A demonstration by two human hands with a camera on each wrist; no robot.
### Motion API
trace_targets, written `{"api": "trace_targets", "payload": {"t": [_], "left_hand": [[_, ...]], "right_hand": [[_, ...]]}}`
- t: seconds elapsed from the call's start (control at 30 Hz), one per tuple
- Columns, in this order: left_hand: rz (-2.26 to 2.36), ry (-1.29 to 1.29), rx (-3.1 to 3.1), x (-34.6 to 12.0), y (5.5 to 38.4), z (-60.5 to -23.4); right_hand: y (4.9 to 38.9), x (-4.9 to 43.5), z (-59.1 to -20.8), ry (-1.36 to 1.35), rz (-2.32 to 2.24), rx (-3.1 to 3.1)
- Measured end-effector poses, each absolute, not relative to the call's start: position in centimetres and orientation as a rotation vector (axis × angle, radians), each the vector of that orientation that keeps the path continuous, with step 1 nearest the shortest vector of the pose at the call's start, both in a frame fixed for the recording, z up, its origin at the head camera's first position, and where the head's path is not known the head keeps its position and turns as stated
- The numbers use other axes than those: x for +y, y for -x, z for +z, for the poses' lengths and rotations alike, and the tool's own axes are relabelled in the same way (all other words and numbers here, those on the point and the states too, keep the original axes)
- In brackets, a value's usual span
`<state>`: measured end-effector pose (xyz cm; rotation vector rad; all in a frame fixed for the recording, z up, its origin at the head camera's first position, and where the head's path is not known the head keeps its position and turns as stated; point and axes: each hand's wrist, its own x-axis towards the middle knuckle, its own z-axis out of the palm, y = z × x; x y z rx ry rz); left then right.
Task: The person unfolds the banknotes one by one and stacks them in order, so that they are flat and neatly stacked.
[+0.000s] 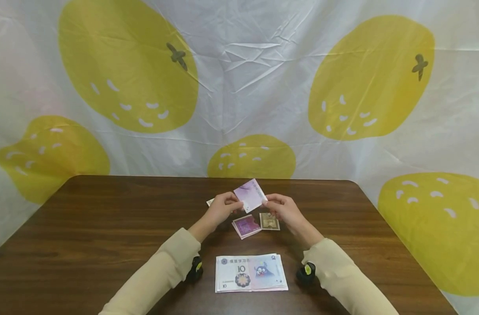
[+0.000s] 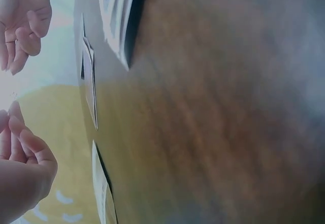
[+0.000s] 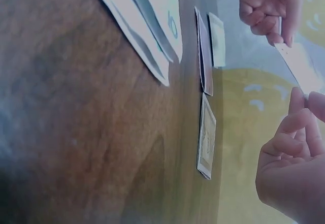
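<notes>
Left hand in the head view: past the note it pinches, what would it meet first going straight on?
Likely the right hand, which also pinches the purple play banknote, though exact depth between the hands is unclear.

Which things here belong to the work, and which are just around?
Seemingly the job:
lilac note, pinched by left hand and right hand;
purple note;
brown note;
pale note;
note stack topped by a cartoon 10.

Just around:
wooden table;
lemon-print cloth;
black wrist devices.
</notes>
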<state>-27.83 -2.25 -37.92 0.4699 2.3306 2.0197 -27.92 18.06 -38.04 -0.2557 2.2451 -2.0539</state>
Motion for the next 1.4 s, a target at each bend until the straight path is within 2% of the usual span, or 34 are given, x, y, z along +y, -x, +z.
{"api": "trace_targets", "payload": {"t": [0.27, 0.6, 0.93, 1.13, 1.4], "left_hand": [[2.014, -0.414, 2.233, -2.0, 25.8, -36.4], [1.914, -0.5, 2.357, -2.7, 27.6, -38.7], [1.895, -0.726, 2.408, -3.2, 27.3, -38.4], [1.786, -0.962, 2.47, -3.4, 25.0, -36.1], [1.582, -1.059, 2.598, -3.2, 23.6, -34.6]], "right_hand": [[27.3, 17.8, -37.5, 0.244, -2.108, 2.211], [27.4, 18.4, -38.0, 0.287, -1.958, 2.353], [26.7, 18.6, -38.2, 0.366, -1.762, 2.438], [26.5, 18.8, -38.3, 0.424, -1.74, 2.442], [26.3, 18.9, -38.5, 0.457, -1.741, 2.412]]}}
